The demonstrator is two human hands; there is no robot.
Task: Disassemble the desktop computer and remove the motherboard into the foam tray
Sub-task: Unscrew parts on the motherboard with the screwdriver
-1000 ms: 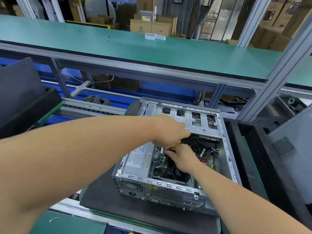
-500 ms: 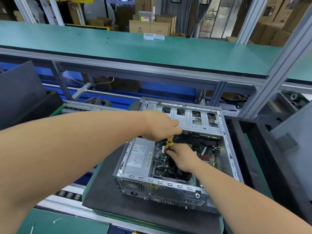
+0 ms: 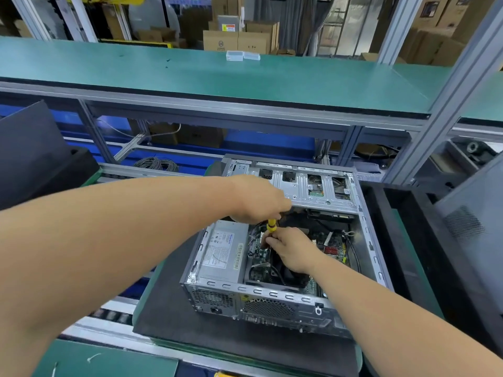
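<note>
Head view: one wide look down at an opened desktop computer (image 3: 272, 240) lying on its side on a black foam pad (image 3: 190, 319).
Left hand (image 3: 258, 200): fingers curled round the top of a yellow-handled screwdriver (image 3: 271, 225), held upright over the case.
Right hand (image 3: 292, 250): fingertips pinch the screwdriver lower down, inside the case.
Motherboard (image 3: 333, 248): seated in the case floor, partly hidden by the right hand.
Power supply (image 3: 223, 251): grey box at the case's left.
Foam tray (image 3: 402, 240): black, just right of the case.
</note>
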